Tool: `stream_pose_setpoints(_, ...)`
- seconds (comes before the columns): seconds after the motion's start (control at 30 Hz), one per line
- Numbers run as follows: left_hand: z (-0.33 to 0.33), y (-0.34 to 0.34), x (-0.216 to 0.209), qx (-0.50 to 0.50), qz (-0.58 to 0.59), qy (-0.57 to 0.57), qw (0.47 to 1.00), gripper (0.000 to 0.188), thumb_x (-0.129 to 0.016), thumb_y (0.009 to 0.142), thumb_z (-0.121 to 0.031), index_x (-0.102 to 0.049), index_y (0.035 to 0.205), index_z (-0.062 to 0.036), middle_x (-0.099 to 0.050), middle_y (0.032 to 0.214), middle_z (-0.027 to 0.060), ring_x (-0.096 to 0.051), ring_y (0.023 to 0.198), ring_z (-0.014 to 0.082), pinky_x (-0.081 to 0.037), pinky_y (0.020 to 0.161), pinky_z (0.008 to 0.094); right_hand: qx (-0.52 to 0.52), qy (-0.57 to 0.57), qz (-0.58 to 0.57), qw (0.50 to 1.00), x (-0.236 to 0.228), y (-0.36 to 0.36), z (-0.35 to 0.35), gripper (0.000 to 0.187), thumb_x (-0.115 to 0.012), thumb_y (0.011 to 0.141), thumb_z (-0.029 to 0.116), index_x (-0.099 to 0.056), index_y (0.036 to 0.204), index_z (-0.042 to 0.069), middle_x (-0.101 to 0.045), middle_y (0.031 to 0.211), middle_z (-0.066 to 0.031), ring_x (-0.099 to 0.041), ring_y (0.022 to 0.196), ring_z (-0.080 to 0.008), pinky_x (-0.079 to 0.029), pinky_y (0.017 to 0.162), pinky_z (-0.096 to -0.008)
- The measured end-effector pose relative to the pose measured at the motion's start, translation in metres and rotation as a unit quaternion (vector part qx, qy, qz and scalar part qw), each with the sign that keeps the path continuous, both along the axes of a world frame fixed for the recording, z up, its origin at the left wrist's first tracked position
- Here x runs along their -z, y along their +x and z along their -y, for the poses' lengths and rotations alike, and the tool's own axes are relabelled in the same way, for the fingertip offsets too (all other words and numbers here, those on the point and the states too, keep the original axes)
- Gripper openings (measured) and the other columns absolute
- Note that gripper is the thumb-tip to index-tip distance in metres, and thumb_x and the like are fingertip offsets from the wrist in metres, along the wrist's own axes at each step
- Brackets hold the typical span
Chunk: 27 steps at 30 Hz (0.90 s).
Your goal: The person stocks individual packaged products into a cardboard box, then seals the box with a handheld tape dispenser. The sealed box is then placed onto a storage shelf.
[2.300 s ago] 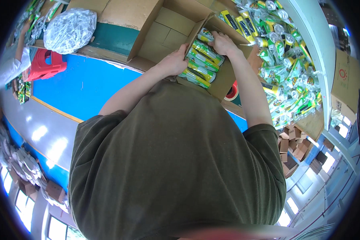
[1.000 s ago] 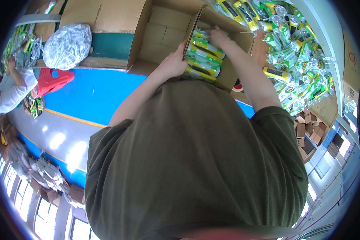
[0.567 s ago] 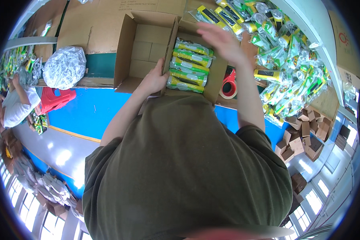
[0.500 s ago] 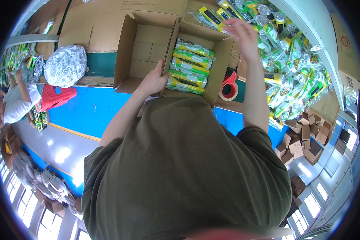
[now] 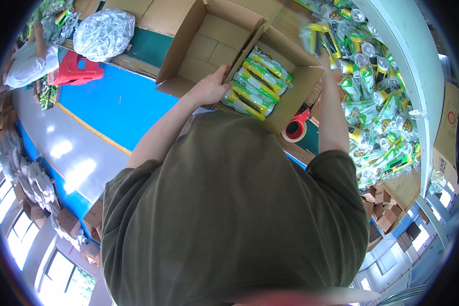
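While left hand [image 5: 210, 91] gripped carton [image 5: 298, 94], right hand [image 5: 323, 59] held a blurred packet [image 5: 311, 37] at its two o'clock. Packets [image 5: 257, 84] lay inside!

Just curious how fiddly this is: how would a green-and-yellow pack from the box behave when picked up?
A pack may feel slippery, as its clear wrap shines. Its middle is probably stiff, since those in the box lie straight. Loose, wrinkled wrap in the pile suggests floppy ends.
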<state>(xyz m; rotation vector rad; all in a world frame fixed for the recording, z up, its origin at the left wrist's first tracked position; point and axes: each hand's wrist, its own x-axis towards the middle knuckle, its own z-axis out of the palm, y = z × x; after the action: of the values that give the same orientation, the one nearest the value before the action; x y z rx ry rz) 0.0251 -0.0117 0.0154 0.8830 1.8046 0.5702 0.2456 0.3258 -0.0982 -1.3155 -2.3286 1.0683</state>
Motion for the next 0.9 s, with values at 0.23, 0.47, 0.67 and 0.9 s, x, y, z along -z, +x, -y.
stream_pose_setpoints(0.23,-0.005,-0.012,-0.003,0.075,-0.033,-0.013,0.997,0.06,-0.049,0.092,-0.025,-0.027,0.144,-0.0032,-0.054,0.128,0.0287,-0.052,0.119,0.0426,-0.04,0.1,0.0454,-0.005,-0.142,-0.232,0.962,-0.191,0.013,0.118,0.039,-0.066,0.09,0.025,-0.053,0.118,0.002,-0.064,0.1,-0.0072,-0.062,0.092,-0.0167,-0.05,0.08,-0.0316)
stream_pose_setpoints(0.47,-0.014,-0.011,0.003,0.085,-0.029,0.017,0.996,0.059,-0.049,0.091,-0.021,-0.033,0.145,-0.0041,-0.054,0.128,0.0283,-0.05,0.122,0.0411,-0.039,0.104,0.0436,-0.127,0.369,0.309,0.867,-0.116,-0.074,0.157,0.019,-0.061,0.079,0.011,-0.052,0.096,0.008,-0.066,0.084,-0.0103,-0.065,0.084,-0.0283,-0.049,0.073,-0.0436)
stream_pose_setpoints(0.67,-0.008,-0.018,0.018,0.107,-0.004,0.055,0.993,0.067,-0.048,0.09,-0.02,-0.02,0.15,-0.006,-0.057,0.12,0.0314,-0.054,0.114,0.0452,-0.041,0.101,0.0488,-0.112,0.339,0.313,0.88,-0.06,-0.079,0.149,0.036,-0.057,0.084,0.01,-0.054,0.12,0.01,-0.052,0.118,-0.0117,-0.046,0.117,-0.0271,-0.04,0.093,-0.0379)
stream_pose_setpoints(0.9,-0.002,-0.016,0.018,0.098,-0.014,0.043,0.994,0.066,-0.047,0.092,-0.02,-0.019,0.15,-0.0042,-0.058,0.118,0.0321,-0.055,0.113,0.0461,-0.041,0.1,0.0493,-0.039,0.25,0.289,0.923,-0.054,-0.067,0.162,0.037,-0.066,0.082,0.012,-0.061,0.118,0.013,-0.057,0.111,-0.0102,-0.055,0.106,-0.0288,-0.045,0.091,-0.0397)
